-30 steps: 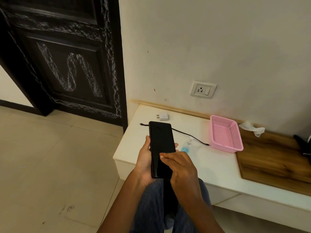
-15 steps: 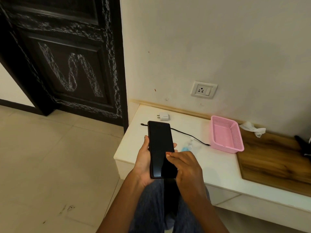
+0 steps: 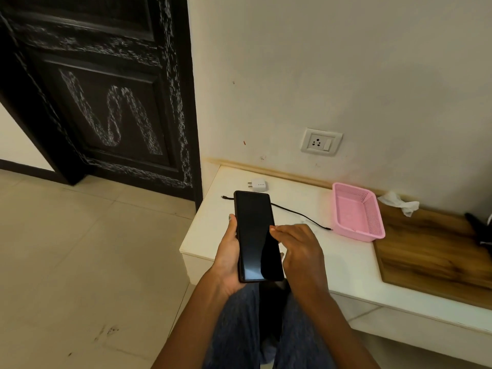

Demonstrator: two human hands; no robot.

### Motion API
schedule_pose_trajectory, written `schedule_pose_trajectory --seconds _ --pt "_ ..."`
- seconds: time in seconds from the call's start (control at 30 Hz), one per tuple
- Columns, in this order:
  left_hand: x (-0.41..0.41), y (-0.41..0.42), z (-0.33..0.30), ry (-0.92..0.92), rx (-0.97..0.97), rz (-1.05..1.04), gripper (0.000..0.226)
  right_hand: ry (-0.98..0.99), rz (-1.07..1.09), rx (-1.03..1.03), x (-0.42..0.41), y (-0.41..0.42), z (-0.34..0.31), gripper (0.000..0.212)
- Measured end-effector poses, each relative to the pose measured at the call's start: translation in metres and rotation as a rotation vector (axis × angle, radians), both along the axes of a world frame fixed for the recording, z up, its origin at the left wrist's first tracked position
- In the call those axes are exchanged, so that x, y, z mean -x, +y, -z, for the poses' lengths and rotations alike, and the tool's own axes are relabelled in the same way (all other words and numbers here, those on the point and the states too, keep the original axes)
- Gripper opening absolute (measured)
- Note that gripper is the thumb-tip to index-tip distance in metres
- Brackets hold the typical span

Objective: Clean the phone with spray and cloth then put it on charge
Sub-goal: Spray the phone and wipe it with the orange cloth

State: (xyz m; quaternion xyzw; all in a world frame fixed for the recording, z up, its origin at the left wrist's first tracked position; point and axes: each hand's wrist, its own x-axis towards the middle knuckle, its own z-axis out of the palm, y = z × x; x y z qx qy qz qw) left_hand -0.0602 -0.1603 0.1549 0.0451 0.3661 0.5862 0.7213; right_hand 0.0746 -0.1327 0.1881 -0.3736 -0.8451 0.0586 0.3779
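A black phone (image 3: 255, 235) with a dark screen stands lengthwise in my left hand (image 3: 227, 262), above the near corner of a white ledge (image 3: 346, 262). My right hand (image 3: 298, 249) is beside it, fingertips touching the phone's right edge and holding nothing. A white charger plug (image 3: 258, 185) lies on the ledge behind the phone. A black cable (image 3: 300, 215) runs from behind the phone toward the right. A crumpled white cloth (image 3: 399, 203) lies by the wall. The spray bottle is hidden behind my right hand.
A wall socket (image 3: 320, 141) sits above the ledge. A pink mesh basket (image 3: 372, 217) stands right of the cable, next to a wooden board (image 3: 431, 251). A black object (image 3: 479, 227) shows at the right edge. A dark door (image 3: 106, 102) is at the left.
My right hand slid from the lower screen to the phone's right edge and now covers the spray bottle. The phone stays in my left hand.
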Motion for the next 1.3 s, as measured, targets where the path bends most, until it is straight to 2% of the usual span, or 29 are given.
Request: schedule_pose_trajectory --seconds 0.2,0.43,0.53,0.63,0.7,0.83,0.93,1.03,1.1,1.2,1.27,1.3 --pt "0.000 0.000 0.000 0.040 0.013 -0.017 0.074 -0.013 -0.011 0.059 0.004 0.003 0.001 0.036" --pt "0.007 0.005 0.002 0.012 -0.008 -0.035 0.091 -0.125 -0.033 0.109 -0.015 -0.026 0.016 0.037" --pt "0.009 0.007 0.003 0.019 0.011 -0.070 0.089 -0.145 -0.016 0.068 -0.021 -0.039 0.020 0.028" --pt "0.008 0.007 0.001 0.029 -0.003 -0.110 0.086 -0.158 0.002 0.091 -0.023 -0.046 0.019 0.036" --pt "0.007 0.008 -0.004 0.027 -0.012 -0.125 0.084 -0.145 0.012 0.106 -0.022 -0.047 0.016 0.039" --pt "0.002 0.007 -0.010 0.054 -0.028 -0.139 0.080 -0.033 -0.015 0.036 -0.011 -0.053 0.012 0.017" --pt "-0.004 0.005 -0.008 0.108 -0.028 -0.132 0.076 0.029 -0.061 -0.005 0.005 -0.064 0.012 0.015" --pt "-0.005 0.003 -0.004 0.120 -0.013 -0.126 0.074 0.028 -0.102 -0.010 0.013 -0.070 0.013 0.035" --pt "-0.005 0.003 -0.002 0.095 -0.021 -0.127 0.075 0.022 -0.106 -0.011 0.011 -0.070 0.014 0.022" --pt "-0.005 0.005 -0.001 0.026 -0.037 -0.117 0.081 -0.036 -0.084 0.027 0.001 -0.061 0.012 0.035" --pt "-0.004 0.007 -0.002 -0.007 -0.035 -0.084 0.085 -0.055 -0.018 0.029 -0.009 -0.050 0.014 0.022" --pt "-0.004 0.008 -0.002 -0.024 -0.033 -0.071 0.086 -0.053 0.027 0.055 -0.014 -0.044 0.015 0.030"
